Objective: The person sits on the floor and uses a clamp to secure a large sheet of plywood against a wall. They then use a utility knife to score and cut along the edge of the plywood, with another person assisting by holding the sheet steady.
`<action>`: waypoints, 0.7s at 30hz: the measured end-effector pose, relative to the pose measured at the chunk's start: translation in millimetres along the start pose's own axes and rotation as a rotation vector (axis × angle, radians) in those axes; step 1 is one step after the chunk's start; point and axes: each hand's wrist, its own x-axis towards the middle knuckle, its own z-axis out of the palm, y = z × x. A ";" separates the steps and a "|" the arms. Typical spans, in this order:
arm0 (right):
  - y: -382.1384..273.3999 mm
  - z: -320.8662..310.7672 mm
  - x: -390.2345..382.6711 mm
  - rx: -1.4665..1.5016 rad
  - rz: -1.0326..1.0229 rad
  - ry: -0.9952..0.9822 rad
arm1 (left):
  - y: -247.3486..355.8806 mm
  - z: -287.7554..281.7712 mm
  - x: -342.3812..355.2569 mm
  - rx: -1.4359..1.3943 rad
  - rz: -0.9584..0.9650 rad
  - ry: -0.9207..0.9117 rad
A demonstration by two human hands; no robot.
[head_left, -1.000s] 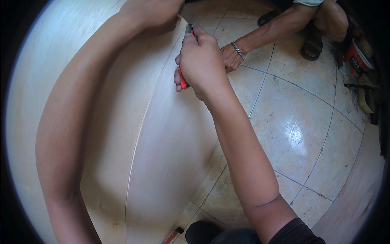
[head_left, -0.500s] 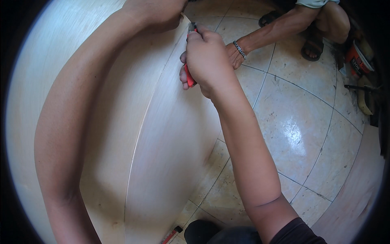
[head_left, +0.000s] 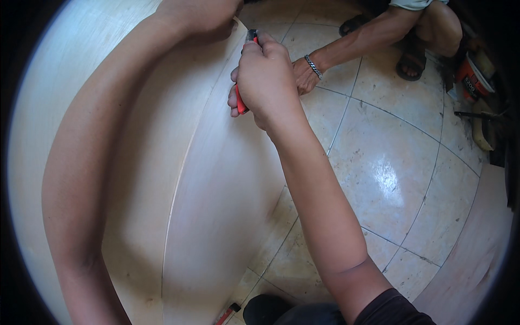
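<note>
My right hand (head_left: 266, 76) is closed around a red utility knife (head_left: 241, 100), whose dark tip (head_left: 251, 36) touches a pale plywood sheet (head_left: 216, 179) lying on the floor. A thin cut line (head_left: 176, 195) runs down the sheet toward me. My left hand (head_left: 200, 16) presses flat on the sheet's far end, just left of the knife tip. Another person's hand (head_left: 303, 76), wearing a metal bracelet, rests on the sheet's edge right behind my right hand.
Glossy beige floor tiles (head_left: 390, 168) lie to the right of the sheet. The other person crouches at the top right in sandals (head_left: 410, 59). An orange-and-white tub (head_left: 474, 76) and tools sit at the far right. A red-and-black tool (head_left: 227, 313) lies near the bottom edge.
My right hand has slid the knife a little farther away along the cut line, toward my left hand. The other person's hand and my left hand have stayed in place.
</note>
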 end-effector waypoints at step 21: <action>4.5 2.7 -1.6 0.043 -0.009 0.028 | 1.5 -4.1 -2.4 -0.003 -0.004 -0.004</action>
